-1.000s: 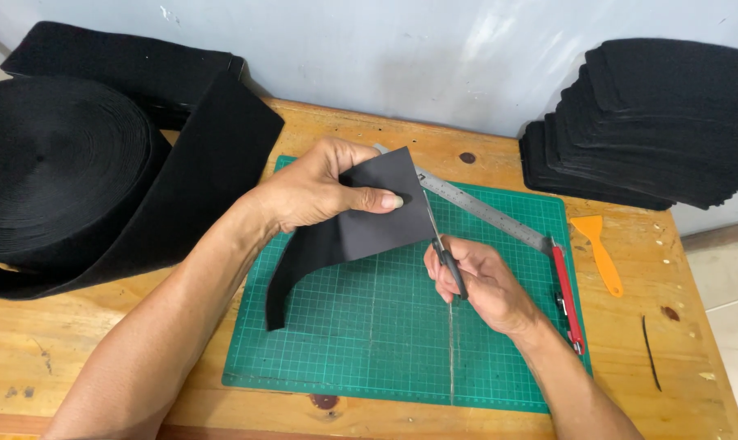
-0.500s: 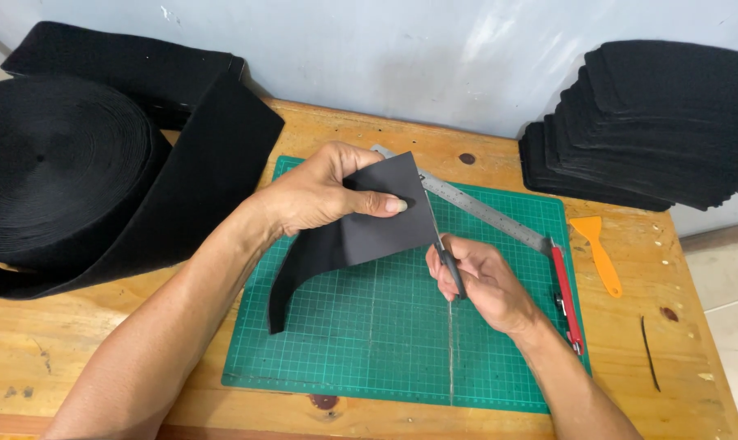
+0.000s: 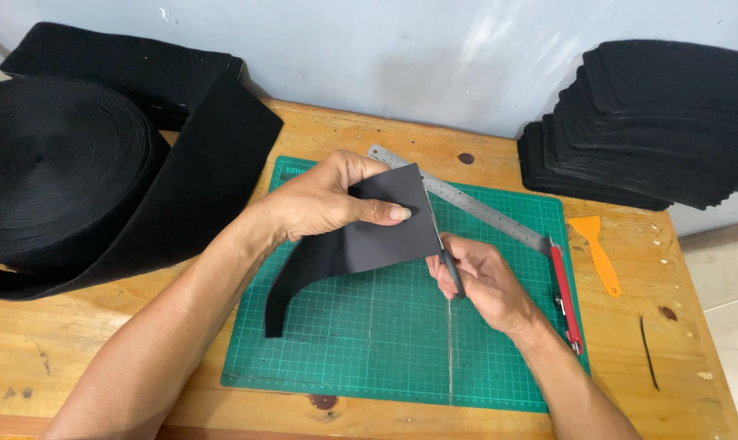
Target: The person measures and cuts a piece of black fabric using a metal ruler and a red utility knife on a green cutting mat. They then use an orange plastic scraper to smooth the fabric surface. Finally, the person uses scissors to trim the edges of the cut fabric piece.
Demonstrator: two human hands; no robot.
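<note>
Felt roll [image 3: 51,175]: a large black coil is seen lying at the far left of the wooden table [image 3: 76,358], with its loose tail spread toward the mat.
Cutting mat [image 3: 369,342]: a green gridded sheet is laid at the table's middle, under both hands.
Left hand [image 3: 320,200]: it is closed on the black felt strip [image 3: 361,240], thumb pressed on the near face, fingers hidden behind.
Strip position: the strip is held lifted above the mat; its long axis runs from the pinched upper right end down and left, where the free end touches the mat.
Key relation: the strip's right edge is met just beside the right hand; the left hand is nearer the strip's middle.
Right hand [image 3: 483,281]: it is curled tight around a dark-handled cutting tool [image 3: 450,273], the tip raised to the strip's right edge; its kind cannot be told.
Steel ruler [image 3: 475,208]: it is laid diagonally on the mat behind the hands, near the tool's path.
Red utility knife [image 3: 566,297]: it is left along the mat's right border, beside the right wrist.
Orange scraper [image 3: 597,253]: it is set on bare wood, apart.
Cut pieces [image 3: 654,122]: a black stack is piled at the far right.
</note>
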